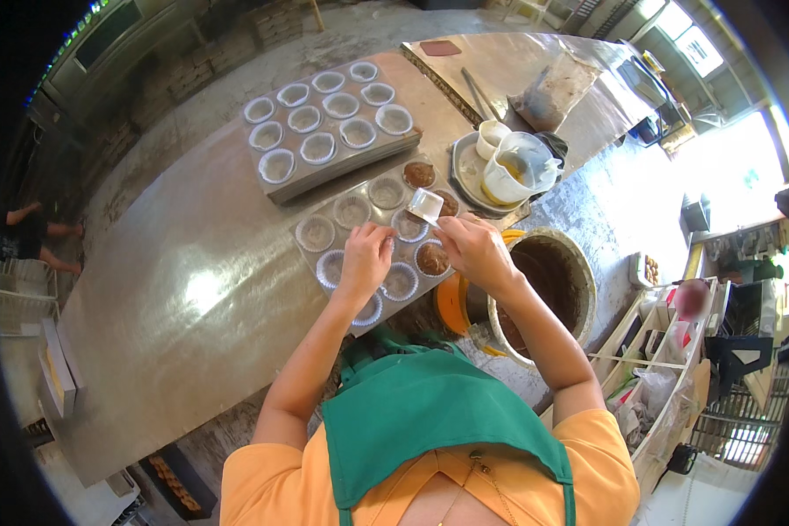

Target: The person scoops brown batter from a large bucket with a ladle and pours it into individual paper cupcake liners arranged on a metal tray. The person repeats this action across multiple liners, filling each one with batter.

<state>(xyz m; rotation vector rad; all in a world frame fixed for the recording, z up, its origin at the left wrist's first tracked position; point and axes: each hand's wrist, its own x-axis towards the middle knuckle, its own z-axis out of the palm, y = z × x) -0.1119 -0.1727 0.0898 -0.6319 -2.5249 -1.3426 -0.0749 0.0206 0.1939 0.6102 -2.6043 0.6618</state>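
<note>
My right hand (pixel 477 253) grips a small measuring cup (pixel 426 205), tipped over a paper liner (pixel 409 227) in the muffin tin (pixel 329 210). Brown batter shows at the cup's lip. Curled fingers of my left hand (pixel 368 256) are at that liner's left side; whether they pinch its rim is hidden. Brown batter (pixel 432 258) fills a liner near my right hand, and two more filled ones lie along the tin's right side. Pale, unfilled liners (pixel 315 233) occupy the left part. Right of the tin stands a large bucket (pixel 582 283) with brown batter inside, partly behind my right forearm.
Beyond the tin, stacked muffin tins (pixel 342 164) carry lined cups on top. A round pan (pixel 463 167) holds a plastic jug (pixel 516 167) with yellow liquid and a small white cup (pixel 491 137). A metal table (pixel 191 230) extends left. Another person's legs (pixel 59 246) show far left.
</note>
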